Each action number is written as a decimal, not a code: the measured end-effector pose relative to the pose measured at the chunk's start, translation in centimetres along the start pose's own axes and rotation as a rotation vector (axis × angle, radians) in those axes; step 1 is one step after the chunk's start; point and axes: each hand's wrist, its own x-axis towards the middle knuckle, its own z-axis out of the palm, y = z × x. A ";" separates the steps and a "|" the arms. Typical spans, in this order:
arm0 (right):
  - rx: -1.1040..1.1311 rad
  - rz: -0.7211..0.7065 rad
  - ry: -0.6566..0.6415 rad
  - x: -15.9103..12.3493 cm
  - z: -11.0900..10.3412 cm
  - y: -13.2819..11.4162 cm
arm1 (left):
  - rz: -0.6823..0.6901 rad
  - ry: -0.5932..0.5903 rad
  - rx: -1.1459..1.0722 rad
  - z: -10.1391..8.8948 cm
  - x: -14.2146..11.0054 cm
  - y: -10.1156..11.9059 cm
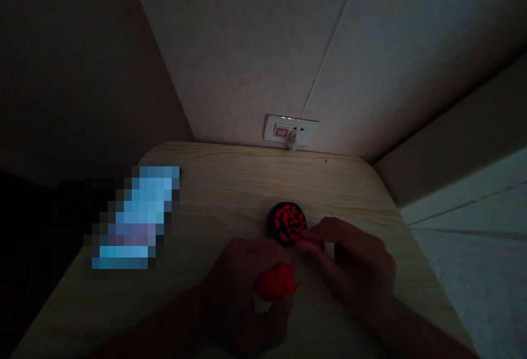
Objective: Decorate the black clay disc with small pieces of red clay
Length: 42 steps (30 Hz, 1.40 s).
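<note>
Rising across the upper frame, a pale wall [255, 46] backs a wood-grained surface [222, 183] filling much of the middle and lower frame. At centre left lies a bright, pixelated panel [140, 211]; the blurring hides what it is, though its place beside the hands may be meant to give light. At lower right the person's right hand [358, 260] reaches inward, thumb and forefinger drawn close together, while at lower centre the left hand [239, 274] curls around something red. Above centre a socket plate [291, 123] sits on the wall. Just right of centre rests a round dark piece [286, 223], probably set there so both hands can get at it. The red lump [275, 282] sits between the left fingers and thumb, its pointed end turned rightward, perhaps to leave that side free. Red bits [288, 217] dot the dark piece's top; whether the right fingertips, at its near right edge, grip one cannot be told
</note>
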 end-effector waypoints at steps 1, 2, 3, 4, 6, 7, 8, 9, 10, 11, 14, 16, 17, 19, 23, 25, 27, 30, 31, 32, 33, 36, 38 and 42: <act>0.004 -0.009 -0.002 0.0 0.0 0.0 | -0.002 0.002 -0.002 0.0 0.0 0.0; 0.011 -0.019 -0.001 0.0 0.1 0.1 | -0.007 0.001 -0.003 0.0 0.1 0.1; 0.016 -0.024 0.002 0.0 0.1 0.2 | -0.012 0.001 -0.001 0.0 0.1 0.1; 0.018 -0.027 0.006 0.0 0.2 0.2 | -0.018 -0.003 0.006 -0.1 0.2 0.2; 0.014 -0.033 0.020 -0.1 0.2 0.4 | -0.025 -0.011 0.025 -0.2 0.3 0.4; 0.008 -0.032 0.022 -0.2 0.2 0.4 | -0.026 -0.011 0.031 -0.2 0.4 0.4; 0.003 -0.030 0.024 -0.2 0.2 0.5 | -0.018 -0.008 0.028 -0.2 0.4 0.5; 0.000 -0.029 0.023 -0.2 0.2 0.5 | -0.009 -0.007 0.022 -0.2 0.4 0.5; 0.001 -0.027 0.022 -0.3 0.2 0.5 | -0.005 -0.005 0.022 -0.2 0.4 0.4; 0.004 -0.022 0.019 -0.3 0.2 0.5 | -0.003 -0.004 0.024 -0.1 0.4 0.4; 0.018 -0.004 0.027 -0.3 0.2 0.4 | -0.009 -0.010 0.037 -0.1 0.3 0.3; 0.025 0.030 0.040 -0.3 0.3 0.2 | -0.008 -0.013 0.031 -0.1 0.3 0.4; 0.032 0.054 0.043 -0.3 0.3 0.2 | -0.004 -0.011 0.025 -0.2 0.4 0.4; 0.053 0.104 0.036 -0.5 0.3 0.2 | -0.012 -0.007 0.024 -0.2 0.4 0.4; 0.072 0.131 0.036 -0.6 0.3 0.4 | -0.022 -0.001 0.015 -0.2 0.3 0.4; 0.067 0.107 0.041 -0.5 0.4 0.5 | -0.026 -0.003 0.017 -0.2 0.3 0.4; 0.065 0.082 0.039 -0.4 0.4 0.6 | -0.036 -0.011 0.024 -0.2 0.3 0.4; 0.052 0.079 0.041 -0.3 0.4 0.5 | -0.022 -0.004 0.014 -0.1 0.3 0.3; 0.039 0.091 0.044 -0.3 0.4 0.5 | -0.020 -0.003 0.009 -0.1 0.3 0.2; 0.027 0.108 0.045 -0.3 0.3 0.4 | -0.016 -0.004 0.004 -0.1 0.2 0.2; 0.018 0.129 0.039 -0.3 0.2 0.3 | -0.014 -0.005 -0.001 -0.1 0.2 0.1; 0.039 0.167 0.004 -0.4 -0.2 0.1 | -0.007 0.002 -0.012 -0.1 0.2 0.1; 0.063 0.163 -0.024 -0.4 -0.2 0.1 | -0.004 0.010 -0.002 -0.1 0.3 0.2; 0.054 0.135 0.010 -0.3 0.2 0.4 | -0.016 0.002 0.030 -0.2 0.5 0.5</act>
